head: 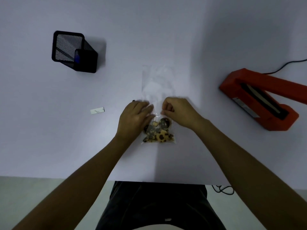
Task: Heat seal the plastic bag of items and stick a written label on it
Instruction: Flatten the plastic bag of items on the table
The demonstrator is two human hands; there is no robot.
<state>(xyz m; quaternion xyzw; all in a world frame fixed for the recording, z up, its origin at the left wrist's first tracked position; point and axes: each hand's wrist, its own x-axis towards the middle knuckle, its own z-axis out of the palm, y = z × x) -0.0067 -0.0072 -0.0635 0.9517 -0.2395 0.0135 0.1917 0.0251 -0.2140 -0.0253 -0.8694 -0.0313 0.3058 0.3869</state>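
Note:
A clear plastic bag lies flat in the middle of the white table, its near end filled with brown and yellow spotted cookies. My left hand lies on the bag's left side with straight fingers pressing it down. My right hand has its fingers curled and pinches the plastic just above the cookies. An orange heat sealer sits at the right with its jaw open. A small white label lies on the table to the left.
A black mesh pen holder with a blue-tipped pen inside stands at the back left. The sealer's black cable runs off to the right. The table's front edge is near my body.

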